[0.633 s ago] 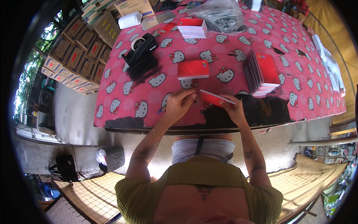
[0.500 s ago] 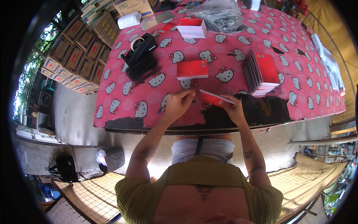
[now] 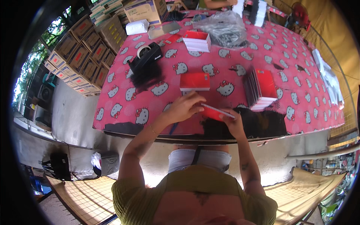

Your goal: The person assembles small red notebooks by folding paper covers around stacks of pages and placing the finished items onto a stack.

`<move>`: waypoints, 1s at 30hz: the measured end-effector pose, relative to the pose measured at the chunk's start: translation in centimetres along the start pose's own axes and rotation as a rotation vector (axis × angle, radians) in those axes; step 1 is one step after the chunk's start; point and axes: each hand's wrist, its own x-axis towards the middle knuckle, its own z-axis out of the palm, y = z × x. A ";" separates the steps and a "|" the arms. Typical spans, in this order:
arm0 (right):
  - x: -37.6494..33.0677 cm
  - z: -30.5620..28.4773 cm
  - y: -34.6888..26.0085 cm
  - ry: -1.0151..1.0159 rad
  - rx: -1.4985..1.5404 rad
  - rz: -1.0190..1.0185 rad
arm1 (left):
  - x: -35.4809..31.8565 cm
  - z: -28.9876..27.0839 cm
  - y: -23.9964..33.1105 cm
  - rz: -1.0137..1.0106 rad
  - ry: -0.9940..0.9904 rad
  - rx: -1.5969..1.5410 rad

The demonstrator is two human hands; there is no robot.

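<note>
A small red spiral notebook [image 3: 212,113] is held tilted just above the table's near edge. My right hand [image 3: 234,123] grips its right end, thumb over the cover. At its left end my left hand [image 3: 186,107] has curled fingers closed at the corner by the spiral edge; the fingertips are partly hidden. Just beyond lies a short stack of red notebooks [image 3: 194,81]. To the right stands a taller stack of red spiral notebooks [image 3: 266,85]. A blue pen-like thing [image 3: 173,128] lies below my left wrist.
The table [image 3: 150,101] has a pink cat-print cover. On it are a black tape dispenser [image 3: 149,55], dark wire spirals [image 3: 146,77], another red notebook stack [image 3: 197,42] and clear plastic [image 3: 225,30]. Cartons [image 3: 80,56] are piled at left. Another person's arm [image 3: 217,3] shows at the far side.
My left hand has moved right and closed onto the left end of the notebook, which my right hand still holds. The view has shifted, and a person's arm now shows at the far side.
</note>
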 end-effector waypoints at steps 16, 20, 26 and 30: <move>-0.9 1.2 -4.3 0.213 0.099 0.049 | -1.7 3.5 4.5 0.043 0.117 0.704; -0.8 1.4 -4.3 0.192 0.042 -0.103 | -1.8 4.8 4.3 0.011 0.191 0.699; -0.9 1.4 -6.4 0.190 0.122 -0.011 | -4.2 5.9 4.6 0.174 0.082 0.628; -0.5 1.9 -6.7 0.133 0.123 0.001 | 1.3 0.8 6.4 -0.036 0.257 0.755</move>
